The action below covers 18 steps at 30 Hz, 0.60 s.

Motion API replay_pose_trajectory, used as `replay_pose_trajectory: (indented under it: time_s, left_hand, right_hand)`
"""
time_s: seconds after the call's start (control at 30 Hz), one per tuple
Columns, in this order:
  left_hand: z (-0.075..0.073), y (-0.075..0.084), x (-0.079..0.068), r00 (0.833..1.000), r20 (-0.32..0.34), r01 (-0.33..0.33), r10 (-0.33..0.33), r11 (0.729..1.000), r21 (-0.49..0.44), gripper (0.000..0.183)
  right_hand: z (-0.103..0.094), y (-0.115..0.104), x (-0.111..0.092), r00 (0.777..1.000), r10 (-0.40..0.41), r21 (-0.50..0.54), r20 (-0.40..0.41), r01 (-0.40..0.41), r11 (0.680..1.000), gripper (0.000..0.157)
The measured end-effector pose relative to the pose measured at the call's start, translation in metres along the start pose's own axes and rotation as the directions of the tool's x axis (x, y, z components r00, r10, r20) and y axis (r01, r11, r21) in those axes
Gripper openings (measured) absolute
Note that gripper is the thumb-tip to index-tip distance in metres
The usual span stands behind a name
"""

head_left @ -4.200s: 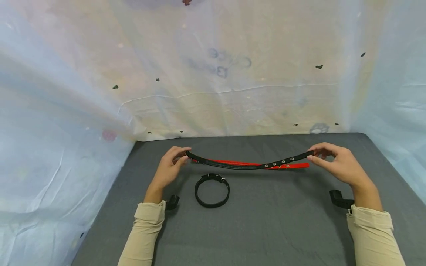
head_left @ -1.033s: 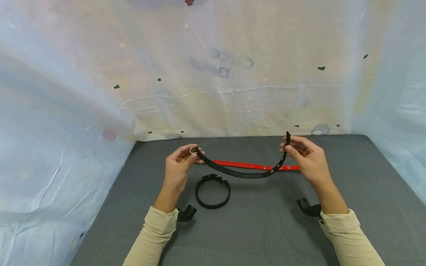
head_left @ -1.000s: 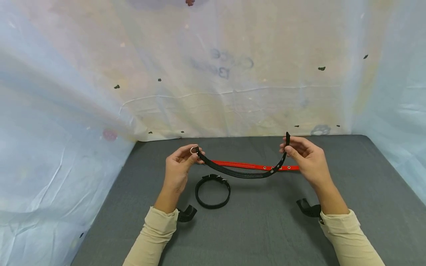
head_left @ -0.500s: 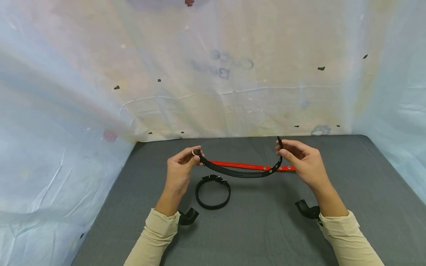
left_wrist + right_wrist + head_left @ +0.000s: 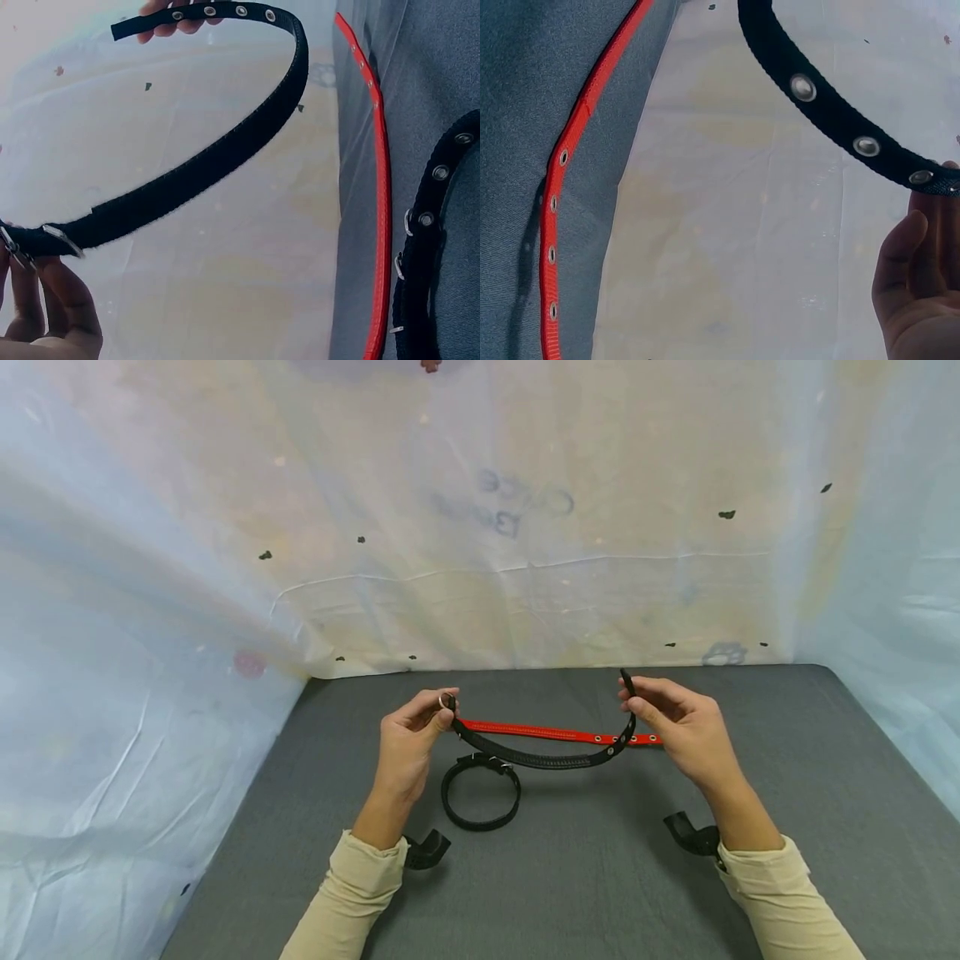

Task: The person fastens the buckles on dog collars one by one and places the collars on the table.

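Observation:
Between both hands a black dog collar [image 5: 551, 761] with metal eyelets hangs in a sagging curve above the table. My left hand [image 5: 405, 743] pinches its buckle end, where a metal ring shows. The right hand [image 5: 690, 727] pinches the eyelet end, and the tip sticks up past the fingers. In the left wrist view the buckle [image 5: 16, 247] sits at the left fingers. Behind, a red collar [image 5: 540, 732] lies stretched out on the table, its left end hidden behind the left hand and the black collar. A second black collar [image 5: 480, 827], buckled into a ring, lies nearer me.
The grey table [image 5: 570, 877] runs back to a pale plastic sheet [image 5: 525, 610] that rises behind it and on both sides. A black wrist mount [image 5: 427, 850] juts from the left cuff, another mount [image 5: 692, 835] from the right.
Over the last seconds the hands have come closer together, the right one moving left, so the held collar sags deeper. During the last half second they shift only slightly.

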State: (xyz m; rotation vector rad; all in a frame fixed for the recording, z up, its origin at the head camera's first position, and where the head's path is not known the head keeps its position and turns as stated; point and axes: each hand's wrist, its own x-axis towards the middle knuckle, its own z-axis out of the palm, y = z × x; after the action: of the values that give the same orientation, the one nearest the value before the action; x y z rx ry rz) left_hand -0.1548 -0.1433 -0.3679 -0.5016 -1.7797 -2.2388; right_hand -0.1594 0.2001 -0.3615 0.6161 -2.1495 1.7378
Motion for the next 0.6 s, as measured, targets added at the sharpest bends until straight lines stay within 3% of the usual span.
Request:
replay_pose_trajectory:
  time_s: [0.23, 0.5, 0.6]
  left_hand:
    - [0.003, 0.001, -0.003, 0.999, 0.036, -0.010, 0.009, 1.000, 0.022, 0.025]
    - [0.006, -0.001, -0.003, 0.994, 0.095, -0.050, 0.051, 0.999, -0.016, 0.025]
    - [0.007, -0.001, -0.003, 0.992, 0.124, -0.036, 0.038, 0.999, -0.022, 0.028]
  right_hand:
    - [0.002, 0.000, -0.002, 0.996, -0.088, -0.146, 0.000, 0.087, 0.986, 0.031]
    - [0.008, -0.003, -0.003, 0.997, -0.077, -0.132, -0.017, 0.074, 0.989, 0.032]
    - [0.012, -0.002, -0.003, 0.995, -0.097, -0.114, -0.005, 0.095, 0.989, 0.032]
